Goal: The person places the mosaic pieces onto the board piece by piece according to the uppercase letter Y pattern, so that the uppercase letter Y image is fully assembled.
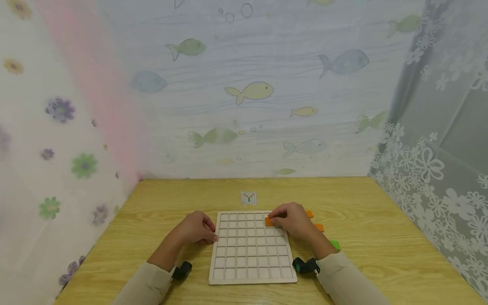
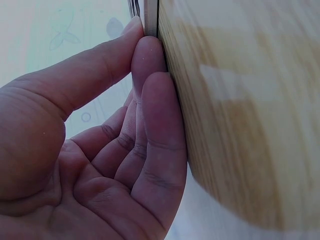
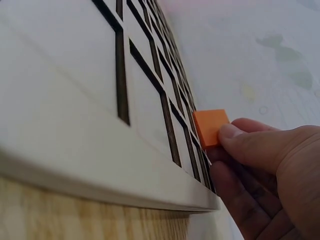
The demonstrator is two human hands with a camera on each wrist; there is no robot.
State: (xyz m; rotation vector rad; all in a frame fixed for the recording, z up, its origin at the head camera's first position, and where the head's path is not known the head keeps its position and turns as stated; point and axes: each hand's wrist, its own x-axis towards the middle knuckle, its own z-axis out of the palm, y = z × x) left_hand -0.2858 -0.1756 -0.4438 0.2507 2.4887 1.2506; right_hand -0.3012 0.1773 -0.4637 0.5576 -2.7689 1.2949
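A square wooden grid board (image 1: 252, 281) lies on the table, its recessed cells laid out in rows. My left hand (image 1: 196, 228) is at the board's left edge, thumb on the rim and fingers against its side; in the left wrist view the thumb and forefinger (image 2: 148, 62) pinch that edge. Between thumb and fingers, my right hand (image 1: 295, 222) holds an orange square tile (image 3: 211, 126) over the upper right cells of the board. The tile looks slightly tilted in the right wrist view; whether it touches the board I cannot tell.
Right of the board, partly behind the right hand and forearm, lie two orange tiles (image 1: 309, 214) (image 1: 319, 228) and a green tile (image 1: 335, 245). A small printed grid card (image 1: 249, 198) lies beyond the board. Patterned curtains (image 1: 244, 127) enclose the wooden table (image 1: 160, 199).
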